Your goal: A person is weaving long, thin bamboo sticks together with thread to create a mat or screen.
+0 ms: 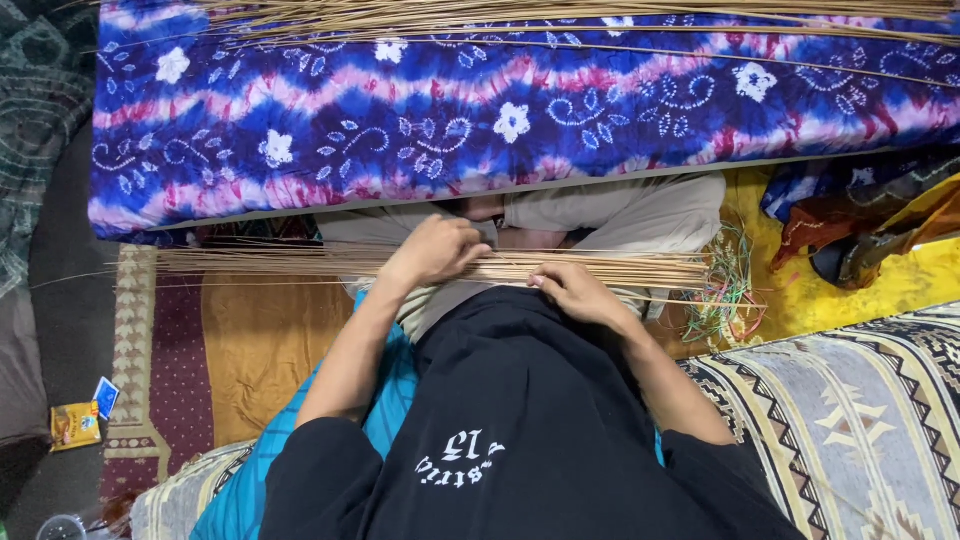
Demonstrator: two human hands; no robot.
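Observation:
A long bundle of thin tan reeds (250, 262) lies across my lap, running left to right. My left hand (435, 250) rests on top of the bundle near its middle, fingers curled over the strands. My right hand (572, 290) presses on the same bundle a little to the right, fingertips pinching a few strands. A tangle of coloured threads (728, 290) sits at the right end of the reeds. I wear a black shirt and light trousers.
A blue and purple tie-dyed cushion (500, 110) spans the top, with more reeds (560, 18) lying on it. A patterned striped mattress (860, 420) is at lower right, a red and ochre rug (220, 350) at left, small packets (80, 420) on the floor.

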